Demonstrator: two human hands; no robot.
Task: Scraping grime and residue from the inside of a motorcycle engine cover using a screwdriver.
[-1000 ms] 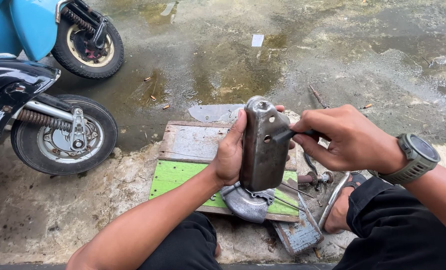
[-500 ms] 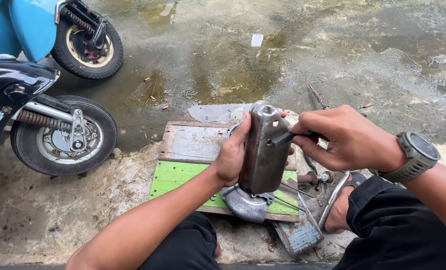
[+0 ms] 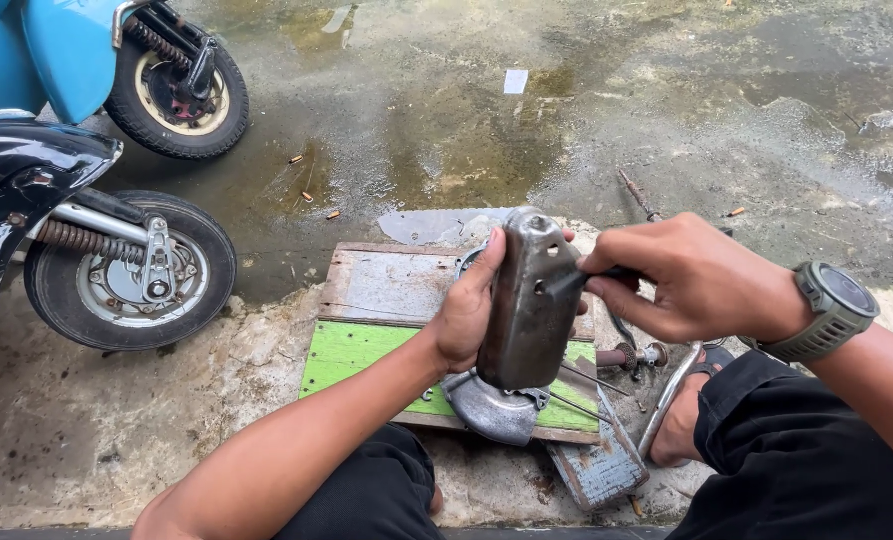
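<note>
My left hand (image 3: 469,310) grips a grey, oblong metal casing (image 3: 527,300) and holds it upright over a wooden board (image 3: 377,320) painted green on its near half. My right hand (image 3: 692,280), with a green wristwatch (image 3: 827,310) on the wrist, pinches a thin dark tool (image 3: 592,280) whose tip touches the side of the casing. A round grey metal cover (image 3: 492,410) lies on the board just below the casing.
Two small scooter wheels stand at the left: a black scooter's wheel (image 3: 132,270) near the board and a blue scooter's wheel (image 3: 177,95) farther back. Metal rods and a bolt (image 3: 632,355) lie by my right foot. The concrete beyond is wet.
The casing has tilted slightly and shifted a little to the right in my left hand. My right hand stays against its side with the tool.
</note>
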